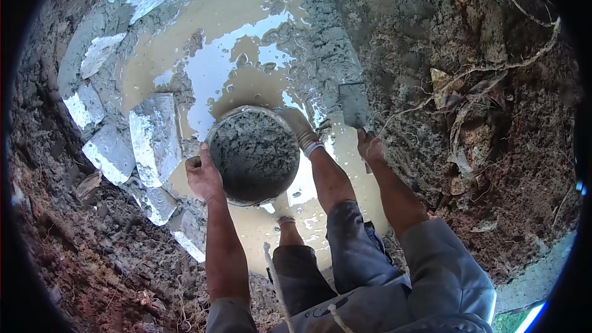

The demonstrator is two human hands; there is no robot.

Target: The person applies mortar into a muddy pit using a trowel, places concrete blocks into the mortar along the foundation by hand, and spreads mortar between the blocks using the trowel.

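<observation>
A round bucket (256, 154) filled with grey wet mortar stands in the middle of the view, in muddy water. My left hand (205, 174) grips the bucket's rim at its left side, fingers curled over the edge. To the right, my right hand (370, 147) is closed round the handle of a trowel (354, 105). The trowel's flat grey blade points away from me, over the edge where wet mortar meets the earth wall. Most of the handle is hidden in my fingers.
Stone blocks (154, 139) are set in mortar along the left. Brown water (246, 240) pools on the floor around my feet, one foot (296, 124) beside the bucket. Earth walls rise on both sides, with roots (493, 68) sticking out at right.
</observation>
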